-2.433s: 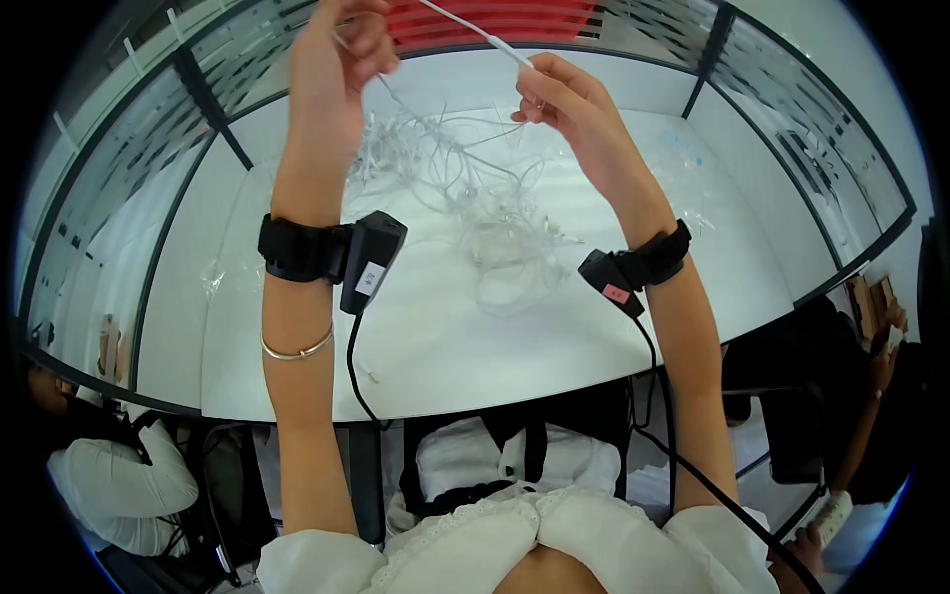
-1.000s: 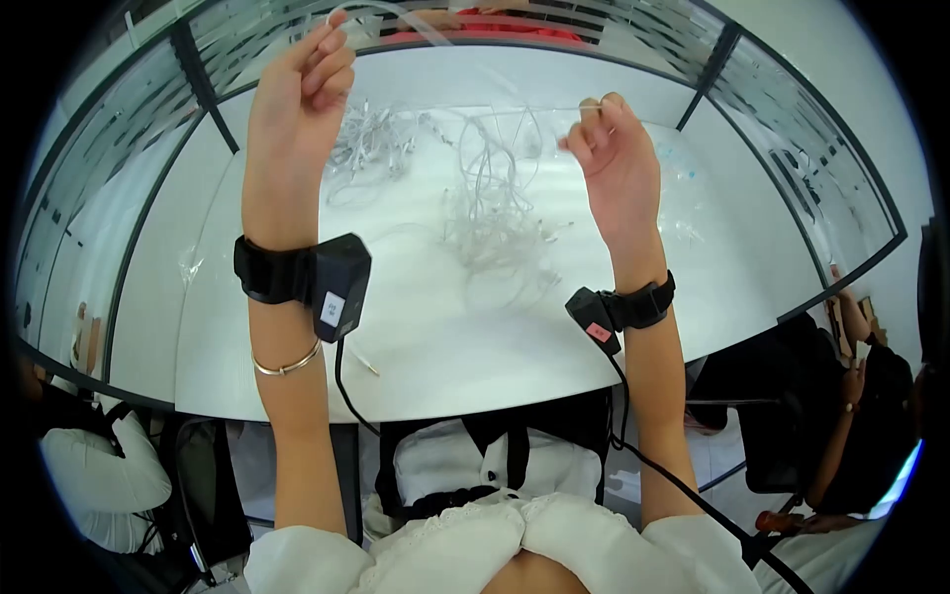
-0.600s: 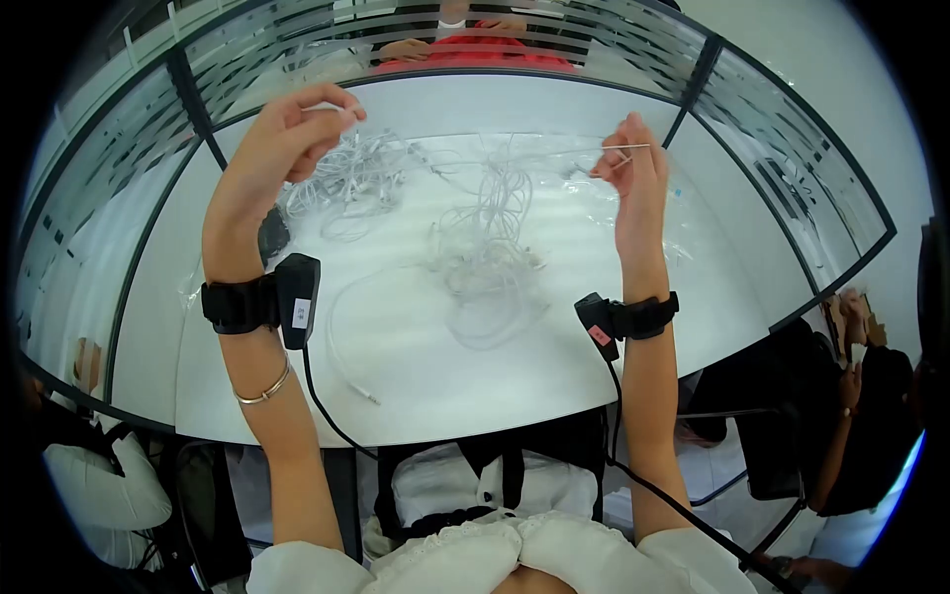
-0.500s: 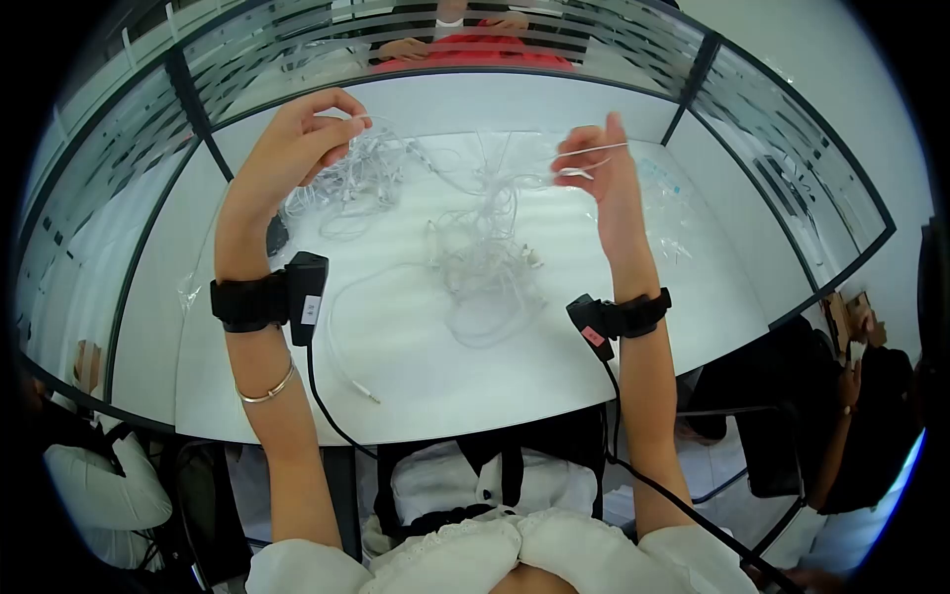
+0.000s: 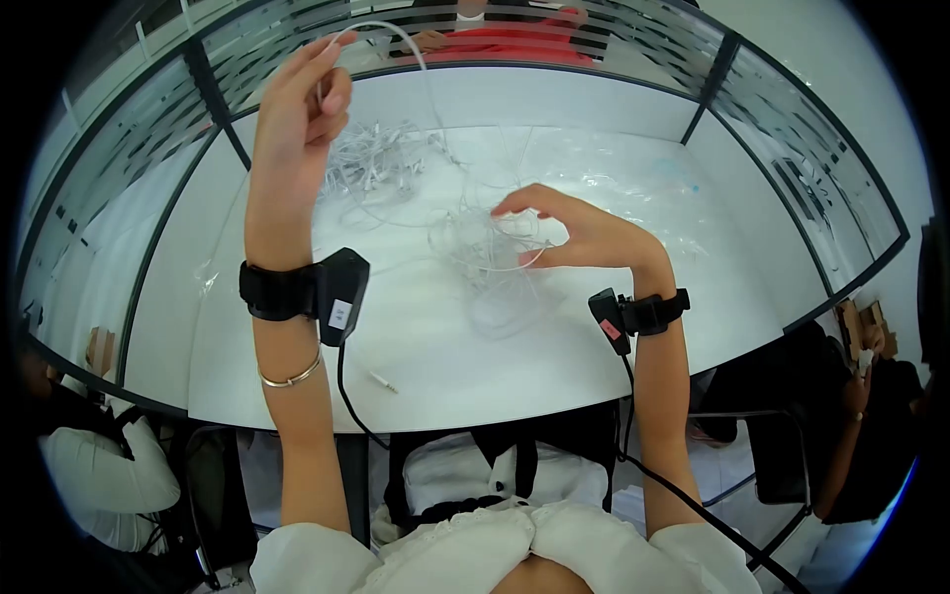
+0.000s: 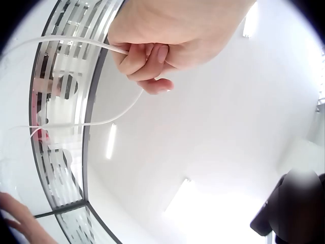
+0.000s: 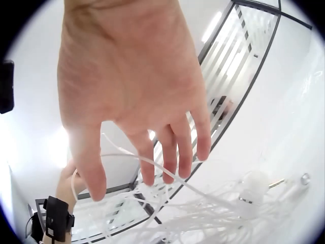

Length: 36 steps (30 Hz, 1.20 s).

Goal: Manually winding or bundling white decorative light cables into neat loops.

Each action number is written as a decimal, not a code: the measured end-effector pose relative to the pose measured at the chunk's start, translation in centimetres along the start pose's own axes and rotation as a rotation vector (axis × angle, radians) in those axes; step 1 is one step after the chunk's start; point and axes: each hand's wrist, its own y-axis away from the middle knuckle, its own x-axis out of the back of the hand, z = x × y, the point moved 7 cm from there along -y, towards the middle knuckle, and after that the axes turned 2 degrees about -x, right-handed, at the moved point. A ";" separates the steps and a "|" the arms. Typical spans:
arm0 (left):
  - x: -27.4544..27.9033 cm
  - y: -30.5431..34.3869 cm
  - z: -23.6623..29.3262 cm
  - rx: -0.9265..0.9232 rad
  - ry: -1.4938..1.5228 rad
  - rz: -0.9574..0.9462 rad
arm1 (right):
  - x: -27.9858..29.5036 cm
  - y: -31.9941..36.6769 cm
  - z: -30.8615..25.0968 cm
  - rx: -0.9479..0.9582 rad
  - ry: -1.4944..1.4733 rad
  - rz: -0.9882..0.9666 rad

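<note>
White shirt: at the very front; its bottom is cut off by the picture edge.
Small plug [image 5: 383,382]: lies on the table [image 5: 475,386] near the front edge; its cord is too faint to follow.
Black wrist boxes: one on each arm, left [image 5: 344,297] and right [image 5: 609,322], each with a black wire.
Right hand [image 5: 589,236]: wide, thumb well apart from its straight fingers, over the middle heap; a thin white cord crosses by the fingers, but I cannot tell if they touch it.
Middle heap [image 5: 485,243]: see-through and white cords in a messy tangle, partly behind the right fingers; single cords are hard to pick out. A gold tip [image 7: 277,183] pokes out in the right wrist view.
Left hand [image 5: 300,114]: held up high, fingers curled round a white cord [image 6: 76,38]; the part inside the fist is hidden.
White cord: loops up from the left hand, then hangs down toward the cords on the table.
Left heap [image 5: 376,163]: more white cords, farther back, beside the left hand.
Clear plastic [image 5: 633,178]: lies flat at the back right, shiny and hard to see.
Striped glass wall [image 5: 653,45]: behind the table, partly hiding someone in red [image 5: 515,45].
</note>
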 end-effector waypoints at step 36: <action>2.4 -0.3 2.2 -0.200 -0.280 0.100 | 18.8 -0.5 -11.6 0.021 0.436 0.770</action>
